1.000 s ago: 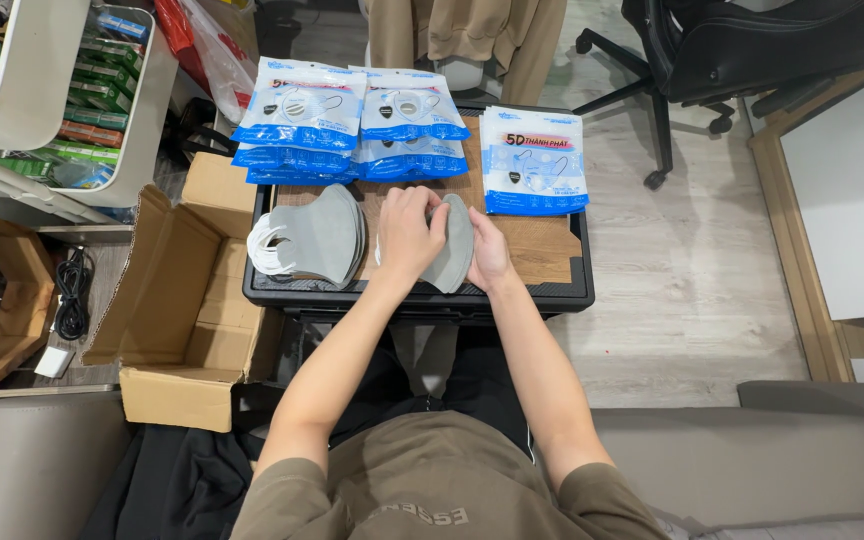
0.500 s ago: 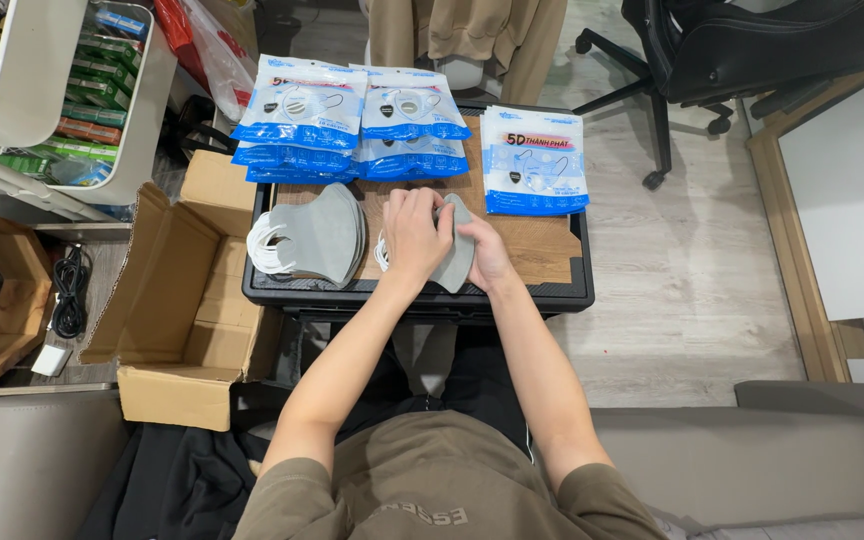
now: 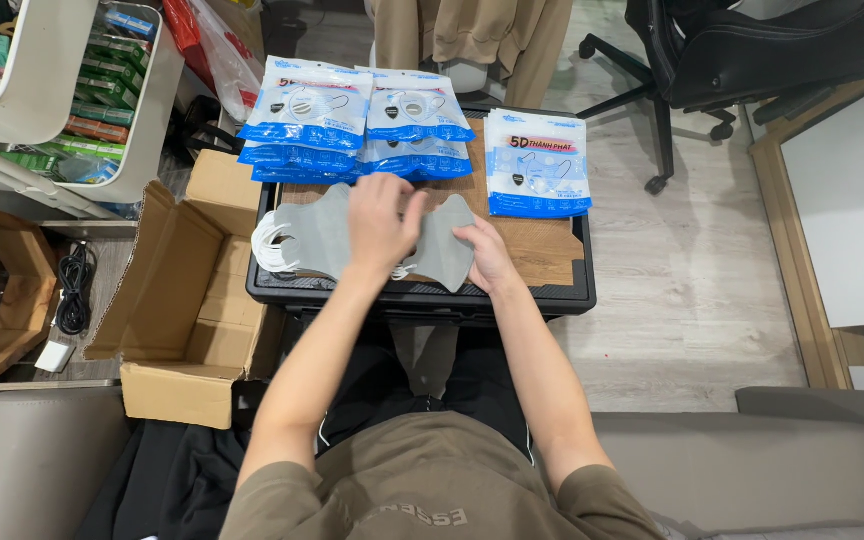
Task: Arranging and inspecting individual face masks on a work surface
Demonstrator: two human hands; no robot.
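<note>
Two hands work over the small wooden-topped table [image 3: 542,255] in your head view. Your left hand [image 3: 380,225] lies spread and flat on a grey mask [image 3: 444,250], pressing it steady, while your right hand [image 3: 487,262] pinches its edge. Beside them sits a stack of grey masks [image 3: 307,240]. Blue-and-white packets [image 3: 352,120] lie along the far edge, one packet [image 3: 537,165] apart at right.

The person wears an olive-brown short-sleeved shirt with pale lettering across its chest at 6 o'clock, black trousers, bare forearms.
</note>
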